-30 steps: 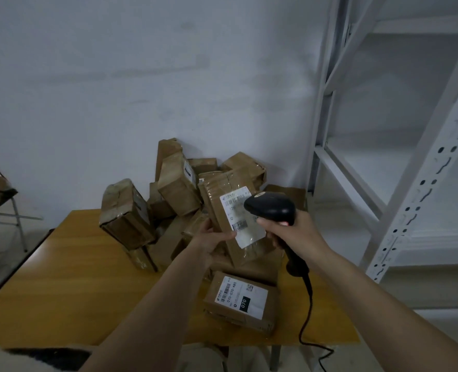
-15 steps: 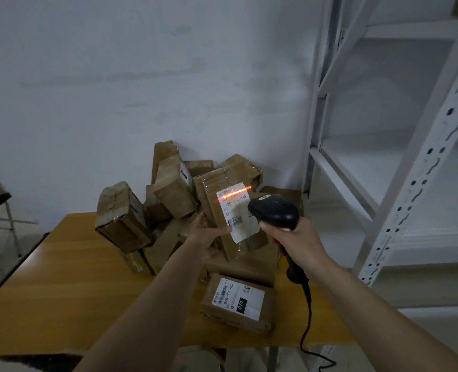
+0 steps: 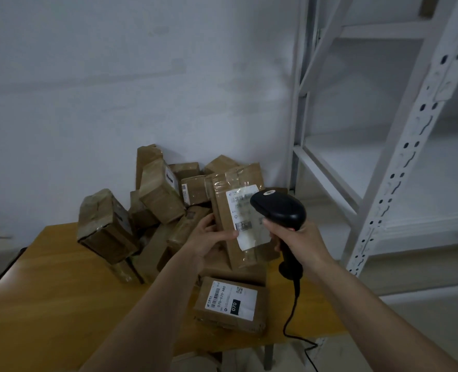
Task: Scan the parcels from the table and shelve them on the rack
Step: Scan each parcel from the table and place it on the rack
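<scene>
The left hand grips a taped cardboard parcel upright above the parcel pile on the wooden counter. The right hand, arm outstretched, is wrapped around a black barcode scanner, its head just over the parcel's white label.

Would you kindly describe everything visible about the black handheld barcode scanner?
The black handheld barcode scanner looks like smooth plastic, with a rounded head bearing a small oval badge on top and a slimmer handle below. The right hand grips the handle, holding it upright with the head aimed at the white label of the brown taped cardboard parcel held by the left hand. A black cable hangs from its base past the table edge.
</scene>
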